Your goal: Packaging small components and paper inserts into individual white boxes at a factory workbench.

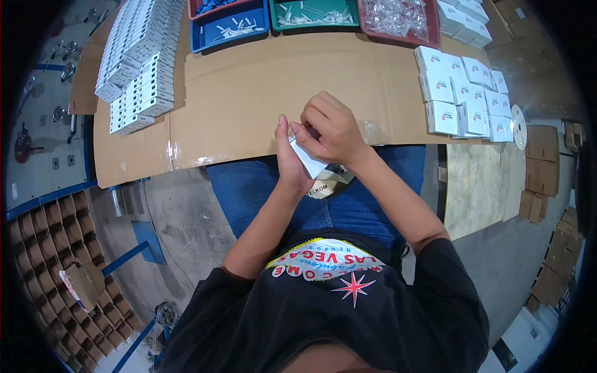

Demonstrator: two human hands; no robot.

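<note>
My left hand [290, 163] is closed round a small flat white box-shaped piece [309, 159], held tilted over my lap at the table's near edge. Its thumb points up along the left side of the piece. Above the upper end of the same piece, my right hand [331, 126] is curled into a closed grip, with its thumb against that end. Whatever the right fingers pinch is hidden behind the knuckles. A scrap of clear plastic [373, 132] lies on the cardboard just right of my right hand.
A cardboard sheet [249, 93] covers the table. White housings [134, 68] are stacked at left, white boxes [460, 93] at right. Along the back stand a blue tray [205, 43], a green tray [311, 28] and a red tray [398, 41] with small parts and clear bags.
</note>
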